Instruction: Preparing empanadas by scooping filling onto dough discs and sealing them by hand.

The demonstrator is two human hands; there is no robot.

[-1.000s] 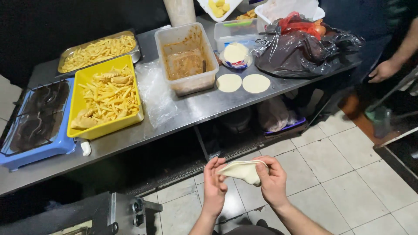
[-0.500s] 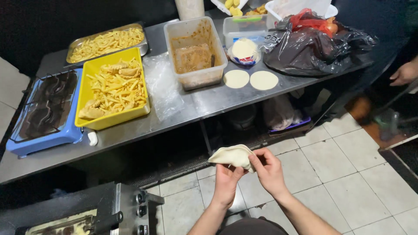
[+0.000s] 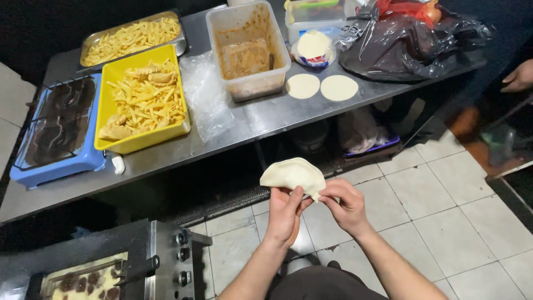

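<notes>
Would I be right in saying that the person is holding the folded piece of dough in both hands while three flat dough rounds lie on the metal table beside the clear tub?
Not quite: the head view shows two flat dough rounds on the metal table beside the clear tub, not three. The rest holds: the left hand and right hand both grip the folded dough.

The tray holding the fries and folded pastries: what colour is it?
Bright yellow; the tray shows best in the head view.
</notes>
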